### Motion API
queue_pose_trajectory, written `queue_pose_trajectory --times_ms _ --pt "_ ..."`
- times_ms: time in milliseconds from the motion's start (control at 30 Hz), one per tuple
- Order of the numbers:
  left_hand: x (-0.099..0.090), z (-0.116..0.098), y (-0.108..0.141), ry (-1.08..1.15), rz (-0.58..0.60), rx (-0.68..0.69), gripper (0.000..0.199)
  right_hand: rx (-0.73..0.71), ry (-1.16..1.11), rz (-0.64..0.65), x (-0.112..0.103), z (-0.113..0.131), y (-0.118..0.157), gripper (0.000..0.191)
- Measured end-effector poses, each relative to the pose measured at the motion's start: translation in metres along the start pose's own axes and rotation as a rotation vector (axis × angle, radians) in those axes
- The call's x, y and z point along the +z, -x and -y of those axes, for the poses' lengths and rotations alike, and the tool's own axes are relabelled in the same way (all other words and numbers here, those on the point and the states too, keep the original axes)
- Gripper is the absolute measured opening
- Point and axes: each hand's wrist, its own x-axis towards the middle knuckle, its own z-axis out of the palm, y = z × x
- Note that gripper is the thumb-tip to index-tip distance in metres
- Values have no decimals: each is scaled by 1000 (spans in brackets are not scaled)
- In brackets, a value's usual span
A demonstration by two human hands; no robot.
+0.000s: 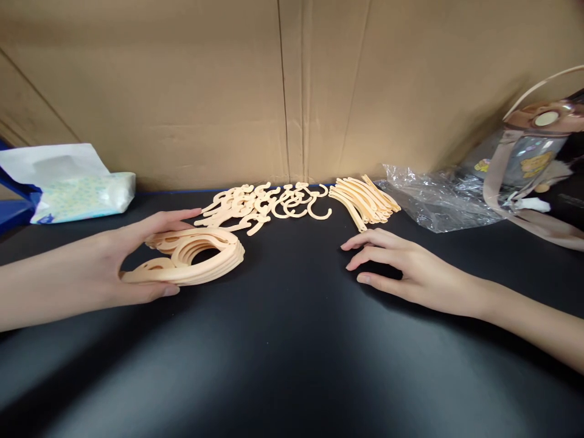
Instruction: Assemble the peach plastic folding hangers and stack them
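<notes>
The left hand [112, 258] has its grip clamped on a stack of smooth, curved cream plastic pieces [223, 267], their rounded edges layered around a ring-like opening, at the left over the black, sheened surface [292, 365]. The right hand [406, 267] has its grip apart, fingers loosely bent, near a bundle of slim, bowed cream plastic strips [368, 202]. Jumbled cream plastic hooks [237, 205] lie between the hands, farther back; crinkled transparent film [444, 204] glistens beside the strips.
</notes>
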Motion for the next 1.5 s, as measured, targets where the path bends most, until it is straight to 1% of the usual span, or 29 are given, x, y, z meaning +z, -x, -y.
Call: queue_pose_trajectory --times_ms 100,267,467,567,700,900,1067,1267,1367,1500 --pt "-1 1 -1 12 10 -11 84 -2 0 0 0 0 0 19" --pt "-2 7 -2 22 15 -18 86 -7 -5 -3 -1 1 -1 19" --pt "-1 17 -7 16 9 26 93 -14 -7 -4 -1 1 -1 19" --pt "0 16 -6 13 -1 2 92 -18 -3 -6 -1 0 -1 19" --pt "1 13 -4 15 -23 15 92 -14 1 1 -2 1 -1 19" --pt "1 10 -3 -5 -11 -1 90 -19 0 4 -2 2 -1 19" --pt "1 12 -3 7 -11 -5 92 -23 -2 -14 -3 2 -1 19" --pt "3 17 -3 -18 -46 1 94 -28 -3 -15 -3 2 -1 19" --pt "4 19 -3 -16 -29 6 94 -26 -4 -13 -2 2 -1 19" --pt "3 17 -3 15 -23 7 94 -25 12 4 -3 2 -1 19"
